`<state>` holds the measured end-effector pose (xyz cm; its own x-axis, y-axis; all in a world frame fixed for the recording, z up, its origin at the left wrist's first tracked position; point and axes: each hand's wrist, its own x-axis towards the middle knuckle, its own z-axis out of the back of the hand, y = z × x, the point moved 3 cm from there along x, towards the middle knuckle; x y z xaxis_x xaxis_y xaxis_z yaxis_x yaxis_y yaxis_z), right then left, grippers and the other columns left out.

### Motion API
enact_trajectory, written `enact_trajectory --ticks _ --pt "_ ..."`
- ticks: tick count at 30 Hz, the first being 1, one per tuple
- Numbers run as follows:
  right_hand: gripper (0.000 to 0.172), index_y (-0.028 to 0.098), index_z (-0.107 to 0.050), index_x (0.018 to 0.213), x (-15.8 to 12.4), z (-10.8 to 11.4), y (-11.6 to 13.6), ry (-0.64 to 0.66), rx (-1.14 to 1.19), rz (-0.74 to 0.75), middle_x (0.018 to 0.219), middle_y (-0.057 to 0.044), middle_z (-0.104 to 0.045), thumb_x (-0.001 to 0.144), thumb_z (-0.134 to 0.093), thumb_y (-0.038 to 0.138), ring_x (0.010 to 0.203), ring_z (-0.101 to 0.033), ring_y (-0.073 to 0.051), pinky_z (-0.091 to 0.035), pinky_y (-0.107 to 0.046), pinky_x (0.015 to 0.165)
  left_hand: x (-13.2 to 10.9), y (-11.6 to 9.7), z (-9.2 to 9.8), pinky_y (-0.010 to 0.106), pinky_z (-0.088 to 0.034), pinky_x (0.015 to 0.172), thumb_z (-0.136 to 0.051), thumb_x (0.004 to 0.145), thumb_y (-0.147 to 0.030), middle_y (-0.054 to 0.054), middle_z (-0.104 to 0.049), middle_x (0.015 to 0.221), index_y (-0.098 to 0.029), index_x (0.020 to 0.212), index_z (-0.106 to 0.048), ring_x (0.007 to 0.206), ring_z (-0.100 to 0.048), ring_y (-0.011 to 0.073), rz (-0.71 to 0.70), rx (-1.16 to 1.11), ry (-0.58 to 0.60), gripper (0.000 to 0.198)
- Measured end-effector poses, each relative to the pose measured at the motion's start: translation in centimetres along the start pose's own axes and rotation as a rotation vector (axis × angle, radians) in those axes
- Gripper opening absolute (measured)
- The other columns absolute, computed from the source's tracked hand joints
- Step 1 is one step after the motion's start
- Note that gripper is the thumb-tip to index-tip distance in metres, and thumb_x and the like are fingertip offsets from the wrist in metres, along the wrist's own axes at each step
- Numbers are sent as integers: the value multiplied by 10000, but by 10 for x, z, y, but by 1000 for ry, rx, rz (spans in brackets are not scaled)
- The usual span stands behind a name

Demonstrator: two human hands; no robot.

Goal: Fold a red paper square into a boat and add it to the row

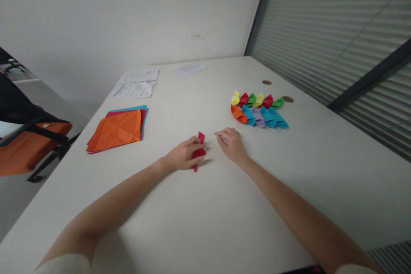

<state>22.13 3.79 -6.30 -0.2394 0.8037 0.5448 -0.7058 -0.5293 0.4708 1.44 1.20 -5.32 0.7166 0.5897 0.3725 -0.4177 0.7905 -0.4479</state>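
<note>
Under the spread, bent fingers of my left hand (185, 153) lies a strip of red folded paper (198, 153), pinned against the table. Its pointed ends stick out above and below the hand, while the fingers cover part of the middle. Just to the right, my right hand (231, 143) hovers close to the tabletop, apart from the red paper. Thumb and forefinger come together in a pinch, and I see nothing between them.
Several folded paper pieces (257, 114) in many colours overlap in two rows at the right. On the left rests a stack of coloured paper sheets (117, 127), orange on top. Printed sheets (136, 83) lie farther back. An orange chair (35, 145) stands beside the table.
</note>
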Motion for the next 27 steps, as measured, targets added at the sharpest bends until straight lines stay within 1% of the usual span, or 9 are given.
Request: enact_trajectory --ticks 4,8,11,13,17,19,20,24,27 --pt "209 224 -737 839 1 -7 -9 39 -113 -176 902 -70 -660 903 -575 341 913 -545 -245 -385 -393 836 6 -9 0 357 -499 972 -567 903 -373 155 -519 1134 -122 1145 -661 1068 -555 223 -52 -46 28 362" --pt "180 242 -743 824 2 -15 -1 120 -112 -200 923 -75 -655 860 -630 378 934 -534 -255 -377 -411 853 10 -17 -5 379 -488 980 -568 899 -386 172 -572 1171 -127 1131 -662 1107 -561 246 -110 31 116 360" --pt "110 248 -728 837 3 -18 1 166 -29 -237 926 -60 -683 830 -661 335 952 -556 -258 -380 -436 885 11 -18 -6 404 -450 1016 -539 923 -384 145 -636 1167 -156 1211 -611 1086 -598 231 -137 151 119 375" --pt "70 238 -702 853 4 -20 -2 174 75 -269 906 -39 -707 802 -681 281 930 -591 -241 -395 -435 895 11 -17 -7 420 -397 1062 -491 955 -318 118 -665 1157 -173 1212 -601 1091 -612 213 -151 247 101 315" --pt "264 226 -644 1000 6 -23 -13 145 303 -318 862 -4 -725 753 -696 151 847 -650 -194 -452 -385 858 12 -11 -7 377 -432 966 -420 989 -226 92 -698 1101 -181 1127 -626 1050 -635 190 -139 399 115 252" --pt "369 233 -628 1090 8 -24 -17 133 333 -295 855 1 -729 744 -702 126 838 -655 -191 -460 -382 859 12 -11 -8 359 -458 896 -440 980 -218 91 -706 1070 -173 1094 -634 990 -652 190 -140 434 140 229" --pt "366 234 -640 1085 8 -25 -18 135 322 -265 853 -1 -731 743 -709 124 834 -653 -191 -459 -384 865 12 -11 -8 356 -465 877 -453 974 -211 91 -707 1053 -169 1080 -638 959 -657 190 -139 444 147 217" --pt "122 223 -718 842 9 -25 -18 193 222 -91 841 -27 -726 771 -702 127 825 -629 -198 -458 -377 839 12 -11 -9 347 -497 829 -473 960 -204 105 -693 1053 -152 1059 -645 891 -652 191 -110 437 124 205" --pt "120 220 -735 809 8 -22 -16 220 188 60 851 -45 -706 811 -670 119 837 -597 -197 -464 -360 795 12 -9 -10 342 -516 816 -456 957 -181 119 -669 1099 -149 1086 -644 914 -639 191 -70 402 89 230"
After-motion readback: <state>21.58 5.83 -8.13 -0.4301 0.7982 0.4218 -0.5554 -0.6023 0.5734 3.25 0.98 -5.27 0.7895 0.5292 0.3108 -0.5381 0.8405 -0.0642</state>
